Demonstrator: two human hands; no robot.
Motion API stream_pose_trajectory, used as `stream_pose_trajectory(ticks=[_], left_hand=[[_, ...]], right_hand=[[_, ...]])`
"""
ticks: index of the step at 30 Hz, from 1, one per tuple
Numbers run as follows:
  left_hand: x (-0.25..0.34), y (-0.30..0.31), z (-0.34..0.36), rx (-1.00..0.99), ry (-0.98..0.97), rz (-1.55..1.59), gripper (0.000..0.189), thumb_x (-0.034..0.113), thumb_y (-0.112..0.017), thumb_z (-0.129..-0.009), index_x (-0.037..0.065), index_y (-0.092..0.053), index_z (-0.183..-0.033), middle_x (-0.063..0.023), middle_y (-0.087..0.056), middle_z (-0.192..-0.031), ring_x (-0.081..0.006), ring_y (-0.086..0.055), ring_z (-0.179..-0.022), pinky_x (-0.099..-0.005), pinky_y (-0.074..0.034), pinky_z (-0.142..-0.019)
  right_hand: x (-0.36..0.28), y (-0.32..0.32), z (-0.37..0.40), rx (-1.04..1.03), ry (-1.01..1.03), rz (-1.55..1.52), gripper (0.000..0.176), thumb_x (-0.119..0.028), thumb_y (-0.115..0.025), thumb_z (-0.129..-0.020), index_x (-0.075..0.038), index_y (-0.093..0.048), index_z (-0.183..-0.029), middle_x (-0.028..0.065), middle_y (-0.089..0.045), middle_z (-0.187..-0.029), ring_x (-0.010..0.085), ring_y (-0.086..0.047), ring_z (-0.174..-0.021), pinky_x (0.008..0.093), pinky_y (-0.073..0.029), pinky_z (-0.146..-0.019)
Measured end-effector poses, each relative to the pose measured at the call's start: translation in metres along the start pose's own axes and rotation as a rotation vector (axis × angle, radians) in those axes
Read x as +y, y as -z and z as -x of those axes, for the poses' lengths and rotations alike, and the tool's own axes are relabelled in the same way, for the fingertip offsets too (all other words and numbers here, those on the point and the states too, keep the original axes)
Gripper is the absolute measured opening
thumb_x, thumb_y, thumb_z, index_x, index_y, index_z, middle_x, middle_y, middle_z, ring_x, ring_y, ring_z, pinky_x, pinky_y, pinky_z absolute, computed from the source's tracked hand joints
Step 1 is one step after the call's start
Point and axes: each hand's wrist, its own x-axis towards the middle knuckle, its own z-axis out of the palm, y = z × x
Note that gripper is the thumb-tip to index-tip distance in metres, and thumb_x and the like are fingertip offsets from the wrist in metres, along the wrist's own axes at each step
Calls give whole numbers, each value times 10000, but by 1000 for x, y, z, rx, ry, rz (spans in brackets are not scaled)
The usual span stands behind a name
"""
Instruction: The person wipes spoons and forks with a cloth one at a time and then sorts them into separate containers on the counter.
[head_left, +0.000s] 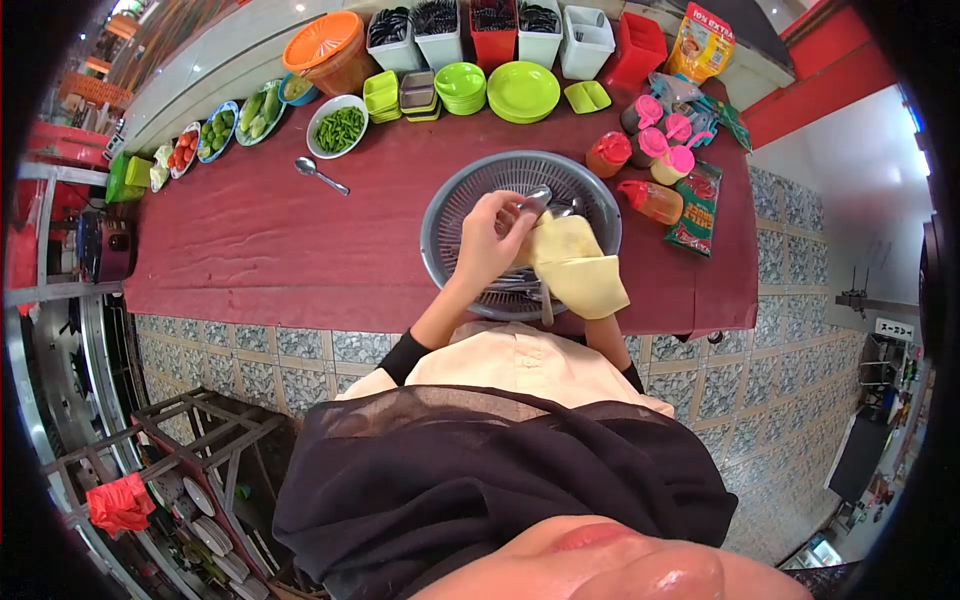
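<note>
Over a grey plastic basket (432,245) my left hand (487,240) is closed, its fingertips pinched at a metal spoon (537,196). A pale yellow cloth (582,275) drapes over my right hand, beside the left one. The cloth hides nearly all of the right hand's fingers, which seem to grip it against the spoons. More metal cutlery (512,287) lies in the basket beneath my hands, partly covered by them. A handle-like piece sticks out below the cloth at the basket's near rim.
A lone spoon (322,176) rests on the red-covered table (270,240). Behind stand a bowl of green chillies (338,127), lime-green plates (523,91), cutlery bins (438,48) and an orange tub (326,54). Sauce bottles (652,202) and a green packet (695,210) are at the right.
</note>
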Motion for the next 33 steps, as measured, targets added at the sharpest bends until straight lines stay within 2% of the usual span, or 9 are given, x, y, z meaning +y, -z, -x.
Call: stream_pose_trajectory(ticks=[5, 7, 13, 15, 18, 22, 25, 30, 33], left_hand=[[-16, 6, -35, -199, 145, 100, 31, 8, -611, -760, -16, -610, -779, -59, -613, -663, -109, -586, -596, -218, -445, -517], [-18, 8, -53, -73, 57, 313, 27, -38, -585, -771, -45, -608, -758, -93, -626, -655, -133, -610, -593, -240, -497, -552], [-5, 36, -120, 208, 99, 249, 54, 19, -641, -760, -27, -614, -753, -40, -601, -594, -108, -576, -499, -220, -428, -441], [15, 47, -154, 432, 114, 351, 94, 42, -632, -787, -7, -572, -735, -21, -565, -564, -109, -560, -467, -218, -392, -392], [26, 48, -212, 565, -160, 478, 144, 35, -604, -810, -23, -497, -732, -91, -577, -684, -157, -597, -507, -244, -450, -426], [26, 23, -291, 575, -309, 337, 157, 9, -574, -815, -23, -462, -710, -82, -529, -692, -193, -613, -490, -262, -471, -416], [-4, -5, -352, 520, -347, 196, 189, 19, -582, -802, -33, -461, -665, -96, -502, -692, -205, -605, -455, -282, -431, -382], [-65, -40, -418, 529, -443, -292, 177, 38, -611, -752, -7, -488, -632, -128, -536, -622, -223, -614, -469, -318, -455, -432], [-76, -53, -429, 340, -123, -215, 153, 36, -605, -739, -7, -498, -638, -136, -579, -599, -223, -632, -508, -304, -478, -457]], right_hand=[[14, -5, -11, -137, 176, 1268, 523, -244, -458, -900, -54, -261, -1346, 102, -344, -1354, 224, -363, -1226, 354, -282, -1039], [16, -6, -4, 94, 330, 1985, 560, -212, -504, -882, -45, -245, -1349, 108, -339, -1356, 209, -368, -1223, 340, -281, -1040], [-11, 4, 16, 232, 381, 2062, 526, -164, -505, -883, -40, -272, -1338, 102, -375, -1326, 207, -384, -1203, 330, -289, -1034], [-2, -4, 15, 275, 406, 2671, 500, -156, -503, -884, -46, -298, -1327, 81, -402, -1303, 188, -400, -1183, 320, -310, -1021], [20, -41, -11, 435, 51, 3367, 344, -172, -554, -815, -103, -496, -1146, 83, -540, -1062, 233, -500, -1006, 349, -398, -871], [58, -81, -49, 484, -2, 3328, 225, -174, -578, -735, -131, -576, -956, 104, -556, -860, 303, -515, -874, 395, -390, -757], [44, -68, -49, 225, 617, 3363, 154, -171, -570, -737, -113, -577, -880, 99, -560, -804, 295, -536, -820, 415, -402, -707], [49, -98, -74, 621, 84, 3417, 121, -176, -569, -737, -94, -570, -826, 132, -551, -763, 294, -543, -768, 427, -403, -652], [28, -80, -68, 471, 425, 3401, 84, -178, -562, -739, -104, -566, -777, 113, -550, -707, 295, -546, -712, 427, -401, -625]])
